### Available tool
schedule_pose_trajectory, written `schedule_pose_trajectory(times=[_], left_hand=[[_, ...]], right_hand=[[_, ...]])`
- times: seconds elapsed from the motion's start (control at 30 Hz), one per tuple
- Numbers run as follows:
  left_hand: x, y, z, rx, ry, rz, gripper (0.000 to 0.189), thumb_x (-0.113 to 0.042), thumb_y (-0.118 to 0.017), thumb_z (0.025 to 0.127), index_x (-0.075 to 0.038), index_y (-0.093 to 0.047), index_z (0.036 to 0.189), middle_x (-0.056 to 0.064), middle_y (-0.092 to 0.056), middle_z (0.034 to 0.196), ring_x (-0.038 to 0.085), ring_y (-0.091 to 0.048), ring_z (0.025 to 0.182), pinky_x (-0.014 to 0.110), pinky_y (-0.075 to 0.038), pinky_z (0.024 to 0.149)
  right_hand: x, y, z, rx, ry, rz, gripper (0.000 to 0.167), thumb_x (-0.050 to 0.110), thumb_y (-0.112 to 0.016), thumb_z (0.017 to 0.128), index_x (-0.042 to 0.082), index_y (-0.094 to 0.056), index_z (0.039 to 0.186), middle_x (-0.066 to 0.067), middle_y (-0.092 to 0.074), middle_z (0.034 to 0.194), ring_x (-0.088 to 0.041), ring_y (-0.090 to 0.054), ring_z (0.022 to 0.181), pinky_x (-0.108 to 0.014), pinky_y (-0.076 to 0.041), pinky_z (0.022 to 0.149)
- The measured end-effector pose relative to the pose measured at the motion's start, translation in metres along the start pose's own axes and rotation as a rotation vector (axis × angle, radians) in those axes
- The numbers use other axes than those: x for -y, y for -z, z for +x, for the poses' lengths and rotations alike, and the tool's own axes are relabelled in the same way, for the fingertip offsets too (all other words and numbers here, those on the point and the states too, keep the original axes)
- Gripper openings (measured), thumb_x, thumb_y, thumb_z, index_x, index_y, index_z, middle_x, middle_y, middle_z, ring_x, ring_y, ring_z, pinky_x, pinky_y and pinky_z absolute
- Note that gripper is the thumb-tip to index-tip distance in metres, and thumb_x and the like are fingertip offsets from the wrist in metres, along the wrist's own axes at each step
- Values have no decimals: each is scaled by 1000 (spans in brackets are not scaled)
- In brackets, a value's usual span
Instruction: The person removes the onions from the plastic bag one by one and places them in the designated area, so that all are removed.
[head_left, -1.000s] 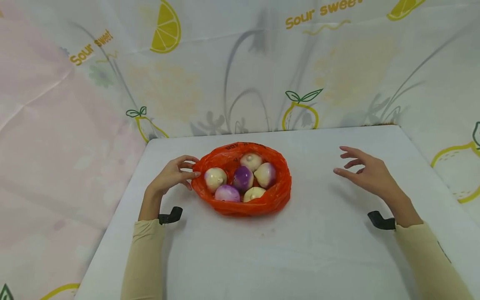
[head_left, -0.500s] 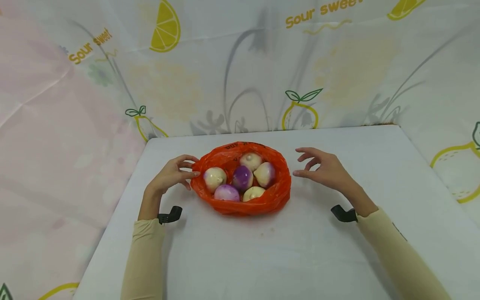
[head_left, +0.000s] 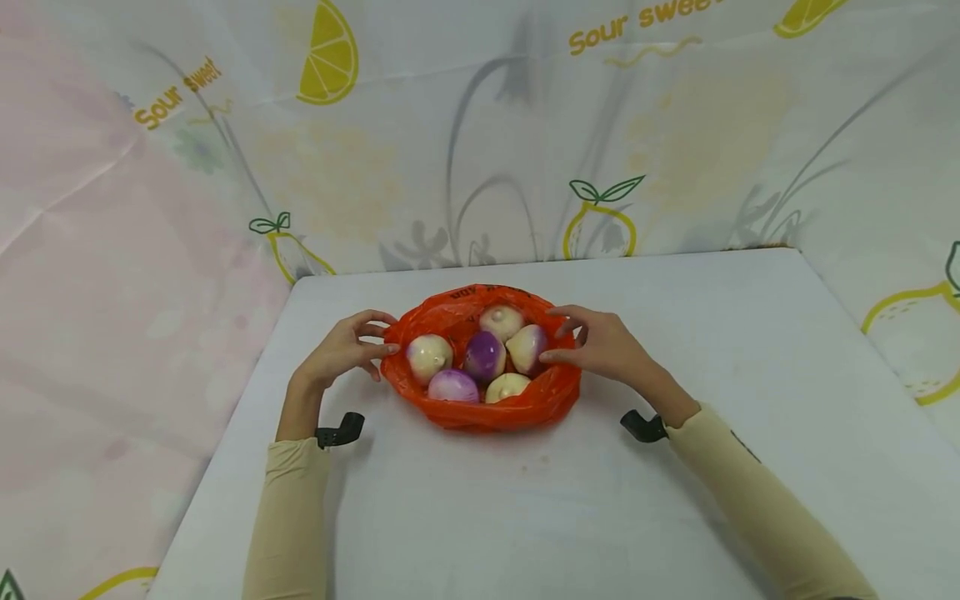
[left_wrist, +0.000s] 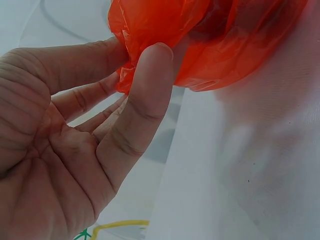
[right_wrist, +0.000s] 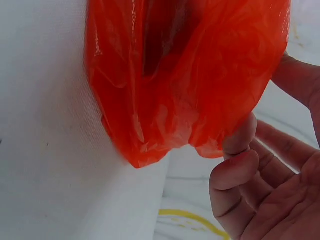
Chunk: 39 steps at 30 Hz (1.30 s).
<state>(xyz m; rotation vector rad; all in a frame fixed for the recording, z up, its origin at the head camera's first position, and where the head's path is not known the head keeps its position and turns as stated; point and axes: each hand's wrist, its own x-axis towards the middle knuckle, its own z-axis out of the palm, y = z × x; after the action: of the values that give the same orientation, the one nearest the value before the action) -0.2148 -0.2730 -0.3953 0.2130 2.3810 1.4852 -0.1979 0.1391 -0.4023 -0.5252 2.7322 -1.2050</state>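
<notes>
An orange-red plastic bag [head_left: 480, 417] lies on the table, mouth spread wide toward the head camera. Inside it sit several glossy purple-and-white onions, among them a dark purple one [head_left: 485, 357] in the middle and a pale one [head_left: 430, 359] at the left. My left hand [head_left: 347, 348] pinches the bag's left edge; in the left wrist view the thumb [left_wrist: 150, 80] lies in front of the gathered plastic. My right hand [head_left: 603, 346] reaches over the right rim, fingers loosely bent, thumb tip right at the right-hand onion [head_left: 527, 348]. In the right wrist view, plastic hides part of one finger.
The white table [head_left: 525, 533] extends around the bag. A lemon-printed cloth [head_left: 420, 125] hangs behind it and at both sides. Each wrist carries a black camera mount, one at the left [head_left: 342, 429] and one at the right [head_left: 645, 426].
My right hand has moved left from the right side of the table, first to the bag's edge and now over its rim. The left hand and the bag have stayed in place.
</notes>
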Motion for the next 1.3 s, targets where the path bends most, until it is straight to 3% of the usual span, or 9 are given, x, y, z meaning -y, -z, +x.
schedule_pose_trajectory(times=[0.17,0.4,0.7,1.1,1.3], left_hand=[[2,2,0,-2,0,0,49,-13,-74,89,-1,-51,131,26,-55,124,35,-66,72,48,-60,63],[2,3,0,-4,1,-5,50,-12,-74,89,-1,-51,132,26,-54,125,40,-65,74,48,-60,63],[-1,2,1,0,-8,5,49,-12,-74,89,-3,-52,132,25,-55,127,33,-67,79,44,-60,62],[2,1,1,8,-8,-1,48,-13,-75,88,-3,-53,130,25,-56,123,33,-66,73,48,-60,62],[3,1,1,9,-12,3,48,-13,-75,88,-2,-53,130,26,-55,124,33,-66,74,49,-60,62]], right_hand=[[5,-7,4,-7,-19,-9,69,46,-84,76,14,-59,132,-6,-69,102,-23,-58,81,-30,-55,61],[8,-13,11,47,-45,-39,73,50,-82,76,13,-57,134,-8,-69,106,-25,-63,99,-36,-59,76],[6,-18,13,74,-30,-96,78,54,-81,75,17,-55,138,-9,-64,124,-27,-59,109,-45,-54,90],[1,-19,7,60,-1,-31,73,50,-83,76,16,-56,134,-10,-64,123,-29,-62,108,-45,-56,87],[4,-6,-2,43,-30,46,74,55,-82,74,21,-53,133,-10,-68,115,-25,-65,98,-36,-58,73]])
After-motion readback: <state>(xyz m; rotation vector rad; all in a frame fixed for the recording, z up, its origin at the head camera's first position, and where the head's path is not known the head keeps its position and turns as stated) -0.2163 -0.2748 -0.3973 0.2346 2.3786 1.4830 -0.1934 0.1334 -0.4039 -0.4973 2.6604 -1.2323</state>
